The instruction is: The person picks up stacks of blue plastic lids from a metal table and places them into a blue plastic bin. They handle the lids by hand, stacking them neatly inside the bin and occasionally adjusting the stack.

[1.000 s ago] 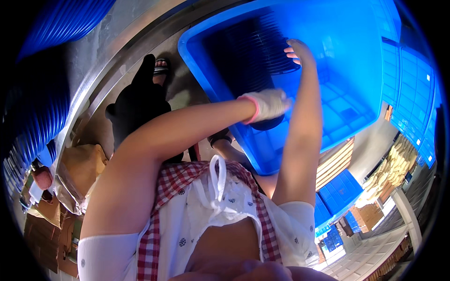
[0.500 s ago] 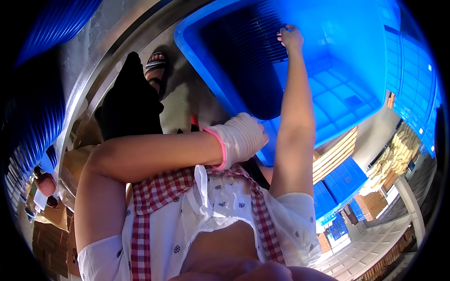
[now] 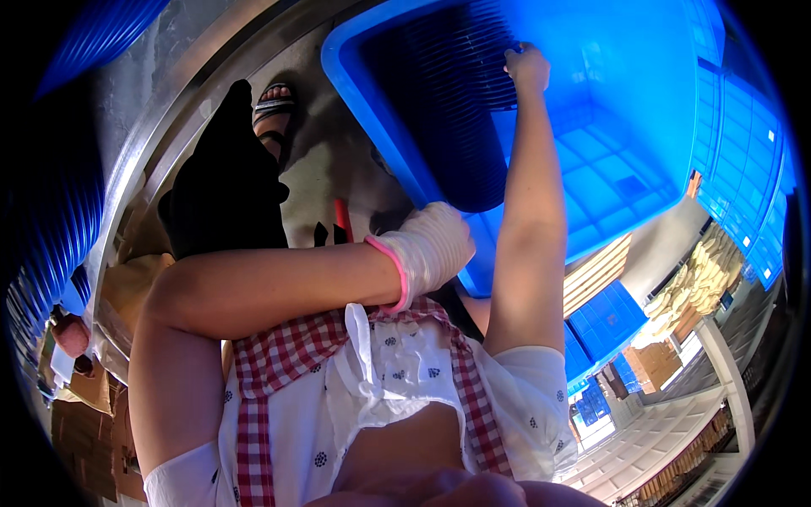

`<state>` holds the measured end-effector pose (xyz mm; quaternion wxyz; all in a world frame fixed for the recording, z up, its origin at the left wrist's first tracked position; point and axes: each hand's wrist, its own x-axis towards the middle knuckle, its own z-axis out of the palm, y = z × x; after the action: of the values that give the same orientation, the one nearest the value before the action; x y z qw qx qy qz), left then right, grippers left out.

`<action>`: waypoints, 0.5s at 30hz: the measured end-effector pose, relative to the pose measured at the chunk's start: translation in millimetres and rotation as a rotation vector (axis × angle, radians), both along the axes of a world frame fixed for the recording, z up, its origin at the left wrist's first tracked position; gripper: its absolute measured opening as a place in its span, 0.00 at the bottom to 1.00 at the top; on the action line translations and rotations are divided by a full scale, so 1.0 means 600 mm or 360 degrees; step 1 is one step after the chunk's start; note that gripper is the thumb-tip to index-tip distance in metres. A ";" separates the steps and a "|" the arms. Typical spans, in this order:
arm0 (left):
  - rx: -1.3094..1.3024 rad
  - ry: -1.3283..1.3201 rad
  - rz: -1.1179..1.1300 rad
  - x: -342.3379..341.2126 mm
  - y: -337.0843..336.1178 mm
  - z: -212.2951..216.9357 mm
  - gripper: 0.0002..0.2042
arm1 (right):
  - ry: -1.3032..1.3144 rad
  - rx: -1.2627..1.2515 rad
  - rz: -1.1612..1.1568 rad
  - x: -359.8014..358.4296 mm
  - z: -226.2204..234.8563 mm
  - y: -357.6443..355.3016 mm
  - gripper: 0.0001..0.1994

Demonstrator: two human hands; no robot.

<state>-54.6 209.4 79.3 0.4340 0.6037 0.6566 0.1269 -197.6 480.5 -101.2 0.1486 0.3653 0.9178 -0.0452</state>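
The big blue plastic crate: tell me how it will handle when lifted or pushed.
The blue crate looks like rigid moulded plastic, so it should stay stiff. It appears empty and ribbed, so probably light for its size. Being wide, with only the bare right hand at its inner wall and the gloved left hand by its rim, it may swing awkwardly.

A warehouse: stacked blue crates (image 3: 604,325), cardboard boxes (image 3: 84,422) and piled sacks (image 3: 697,283).
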 end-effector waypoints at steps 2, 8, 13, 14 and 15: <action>-0.0035 -0.0014 -0.0037 -0.002 -0.001 0.003 0.17 | -0.0066 0.0024 -0.0022 -0.003 0.005 -0.008 0.25; -0.0048 -0.0010 -0.0025 0.005 0.003 -0.001 0.18 | 0.0027 -0.0040 0.0059 0.012 -0.030 0.015 0.26; -0.0112 0.0029 -0.0111 0.001 0.009 0.006 0.18 | 0.0100 -0.0130 -0.0047 -0.004 0.007 0.066 0.27; -0.0118 0.0037 -0.0140 0.000 0.008 0.005 0.19 | 0.0136 -0.0106 -0.0011 -0.004 0.016 0.083 0.27; -0.0142 0.0046 -0.0135 0.002 0.009 0.003 0.19 | 0.0146 -0.0070 0.0040 -0.011 0.046 0.085 0.27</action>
<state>-53.6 215.1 81.0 0.4559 0.6128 0.6416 0.0702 -204.1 531.3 -73.5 0.1147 0.3479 0.9270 -0.0802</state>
